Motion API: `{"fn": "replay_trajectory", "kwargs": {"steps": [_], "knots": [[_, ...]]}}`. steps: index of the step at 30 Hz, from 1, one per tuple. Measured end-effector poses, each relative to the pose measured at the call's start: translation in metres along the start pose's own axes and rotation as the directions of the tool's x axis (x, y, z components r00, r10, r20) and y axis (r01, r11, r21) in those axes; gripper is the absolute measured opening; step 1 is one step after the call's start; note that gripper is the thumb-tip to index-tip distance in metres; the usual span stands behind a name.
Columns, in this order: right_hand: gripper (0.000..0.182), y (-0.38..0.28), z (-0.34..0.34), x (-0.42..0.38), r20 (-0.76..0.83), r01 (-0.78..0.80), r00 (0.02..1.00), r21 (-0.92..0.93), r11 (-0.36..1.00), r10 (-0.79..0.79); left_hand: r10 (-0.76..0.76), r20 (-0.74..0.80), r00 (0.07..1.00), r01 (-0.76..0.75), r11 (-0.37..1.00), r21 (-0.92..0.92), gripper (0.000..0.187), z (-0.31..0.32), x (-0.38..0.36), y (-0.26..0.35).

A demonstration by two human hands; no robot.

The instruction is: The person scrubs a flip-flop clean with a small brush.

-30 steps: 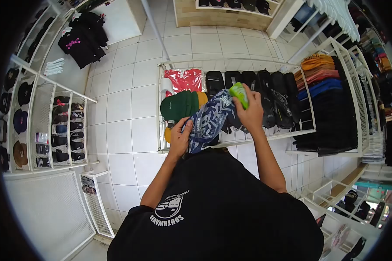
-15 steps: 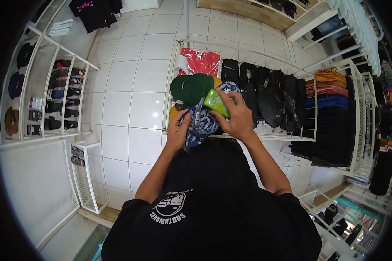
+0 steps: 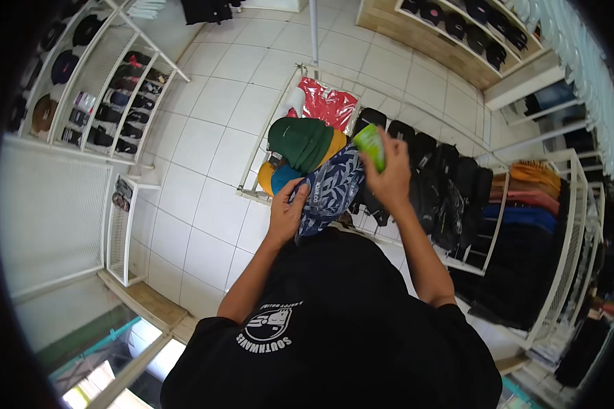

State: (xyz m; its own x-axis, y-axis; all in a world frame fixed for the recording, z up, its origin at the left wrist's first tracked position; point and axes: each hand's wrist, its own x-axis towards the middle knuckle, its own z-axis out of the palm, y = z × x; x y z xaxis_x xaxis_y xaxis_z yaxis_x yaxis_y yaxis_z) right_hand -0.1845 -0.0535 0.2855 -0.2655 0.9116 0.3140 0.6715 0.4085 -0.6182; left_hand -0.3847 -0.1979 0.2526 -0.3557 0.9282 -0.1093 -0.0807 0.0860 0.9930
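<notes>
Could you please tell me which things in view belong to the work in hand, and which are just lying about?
In hand:
Leaf-patterned blue cap, left hand
Bright green object, right hand

Lying about:
Green caps
Red item in clear wrapping
Black bags
Stacked clothes

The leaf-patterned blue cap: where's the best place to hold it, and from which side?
Probably by its left edge, coming from the left, as the left hand does. The leaf-patterned blue cap slants up and away to the right, so that grip leaves its broad face uncovered, beside the right hand and its bright green object.
</notes>
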Motion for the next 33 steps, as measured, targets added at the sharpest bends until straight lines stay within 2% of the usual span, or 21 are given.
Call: {"fn": "replay_trajectory", "kwargs": {"steps": [1,2,3,6,7,9,11,13,15,17,19,21,22,23,25,26,27,29,30,31,33], "knots": [[0.061,-0.01,-0.007,-0.01,0.065,0.143,0.987,0.048,0.989,-0.145,-0.008,-0.05,0.999,0.01,0.999,0.036,0.032,0.007,-0.006,-0.002],[0.061,-0.018,-0.012,-0.018,0.184,0.197,0.957,0.157,0.968,-0.225,-0.009,-0.079,0.997,0.01,1.0,0.015,0.032,0.012,-0.01,0.0],[0.061,-0.011,-0.012,-0.016,0.208,0.211,0.947,0.172,0.962,-0.245,-0.016,-0.112,0.994,0.017,1.0,0.011,0.032,0.015,-0.015,-0.005],[0.065,0.031,0.003,0.003,0.068,0.025,0.997,0.157,0.987,-0.036,-0.058,-0.176,0.983,0.031,0.988,-0.153,0.032,0.021,-0.029,-0.004],[0.065,0.029,-0.002,0.005,0.096,0.069,0.992,0.164,0.984,-0.085,-0.05,-0.226,0.973,0.011,0.985,-0.173,0.032,0.026,-0.033,-0.005],[0.064,0.014,-0.012,-0.007,0.17,0.186,0.956,0.272,0.944,-0.238,0.043,-0.271,0.962,-0.02,0.996,0.086,0.033,0.025,-0.036,-0.004],[0.065,-0.009,-0.025,-0.02,0.37,0.333,0.819,0.317,0.888,-0.439,0.084,-0.307,0.948,-0.048,0.991,0.123,0.034,0.028,-0.032,-0.009],[0.064,-0.005,-0.027,-0.013,0.382,0.376,0.781,0.345,0.86,-0.494,0.059,-0.295,0.954,-0.027,0.993,0.113,0.034,0.031,-0.028,-0.005],[0.062,0.015,-0.019,0.008,0.307,0.239,0.886,0.338,0.91,-0.346,0.059,-0.291,0.955,-0.041,0.997,0.067,0.035,0.035,-0.026,0.0],[0.062,0.017,-0.019,0.018,0.21,0.153,0.957,0.231,0.961,-0.202,0.115,-0.272,0.955,-0.079,0.987,0.138,0.034,0.039,-0.026,-0.002],[0.062,0.005,-0.028,0.008,0.258,0.296,0.896,0.264,0.918,-0.363,0.096,-0.296,0.95,-0.073,0.993,0.087,0.033,0.044,-0.026,-0.012],[0.064,-0.008,-0.037,-0.002,0.413,0.426,0.733,0.34,0.838,-0.54,0.051,-0.287,0.957,-0.057,0.998,-0.012,0.034,0.043,-0.026,-0.013],[0.065,-0.004,-0.035,0.001,0.441,0.37,0.751,0.335,0.867,-0.491,0.051,-0.294,0.954,-0.057,0.998,-0.012,0.034,0.04,-0.027,-0.015],[0.064,0.006,-0.029,0.009,0.359,0.359,0.8,0.354,0.863,-0.48,0.069,-0.273,0.96,-0.064,0.998,0.029,0.034,0.037,-0.027,-0.017],[0.064,0.022,-0.014,0.026,0.199,0.23,0.94,0.23,0.946,-0.277,0.086,-0.257,0.963,-0.07,0.995,0.069,0.034,0.034,-0.028,-0.018],[0.066,0.023,-0.012,0.03,0.181,0.167,0.962,0.204,0.964,-0.205,0.087,-0.259,0.962,-0.077,0.996,0.049,0.034,0.034,-0.029,-0.018],[0.066,0.023,-0.012,0.028,0.182,0.168,0.961,0.209,0.963,-0.207,0.091,-0.261,0.961,-0.085,0.996,0.032,0.034,0.033,-0.029,-0.018],[0.066,-0.005,-0.025,0.011,0.317,0.385,0.832,0.262,0.885,-0.456,0.073,-0.28,0.957,-0.065,0.997,0.035,0.034,0.028,-0.029,-0.017],[0.067,-0.015,-0.028,0.004,0.422,0.381,0.754,0.344,0.858,-0.504,0.053,-0.293,0.955,-0.047,0.998,0.029,0.034,0.027,-0.029,-0.018],[0.065,-0.022,-0.033,0.002,0.469,0.354,0.742,0.334,0.873,-0.48,0.051,-0.287,0.957,-0.045,0.999,0.027,0.034,0.023,-0.03,-0.019],[0.063,0.003,-0.016,0.02,0.325,0.299,0.851,0.346,0.889,-0.413,0.062,-0.208,0.976,-0.069,0.997,-0.027,0.034,0.013,-0.032,-0.019]]}}
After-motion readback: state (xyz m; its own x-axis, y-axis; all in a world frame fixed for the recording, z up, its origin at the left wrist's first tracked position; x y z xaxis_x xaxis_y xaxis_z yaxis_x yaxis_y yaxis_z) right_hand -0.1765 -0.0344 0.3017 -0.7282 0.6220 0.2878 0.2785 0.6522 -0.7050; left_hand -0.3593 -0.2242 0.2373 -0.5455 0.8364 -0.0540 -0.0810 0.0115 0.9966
